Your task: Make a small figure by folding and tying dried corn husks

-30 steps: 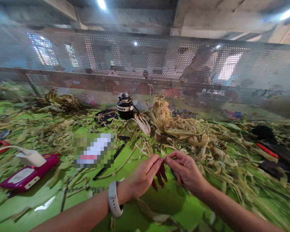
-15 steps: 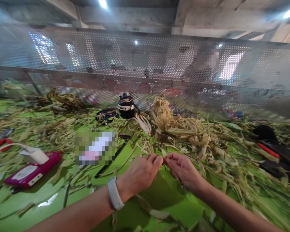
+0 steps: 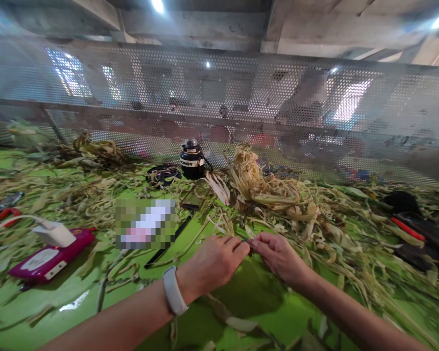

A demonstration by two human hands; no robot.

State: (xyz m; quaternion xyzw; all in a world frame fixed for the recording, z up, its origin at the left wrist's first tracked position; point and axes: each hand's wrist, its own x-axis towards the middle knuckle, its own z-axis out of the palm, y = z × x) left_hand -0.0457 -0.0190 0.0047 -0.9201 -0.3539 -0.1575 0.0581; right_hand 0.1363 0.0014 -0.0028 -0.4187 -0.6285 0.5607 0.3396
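My left hand (image 3: 214, 261), with a pale band (image 3: 174, 291) on its wrist, is closed in front of me above the green tabletop (image 3: 256, 292). Its fingertips meet those of my right hand (image 3: 283, 258), which is pinched shut. A thin, dark sliver shows where the fingertips come together, but its kind is too small to make out. Just beyond both hands lie dry, pale husk strips (image 3: 221, 222). Behind them rises a heap of husks (image 3: 296, 195) with a tied-looking, stringy bundle (image 3: 246, 165) standing up in it.
A black bottle (image 3: 192, 163) stands at the back, before a perforated metal screen (image 3: 219, 92). Left of my hands lie a thin black bar (image 3: 170, 239), a blurred-out flat object (image 3: 145, 224) and a magenta power strip (image 3: 40, 263) with a white charger (image 3: 54, 234). Red-handled tools (image 3: 408, 228) rest at right.
My fingertips have shifted very slightly, and the right hand's fingers are drawn a little more together. The dark sliver between them shows more now. Other things stay put.
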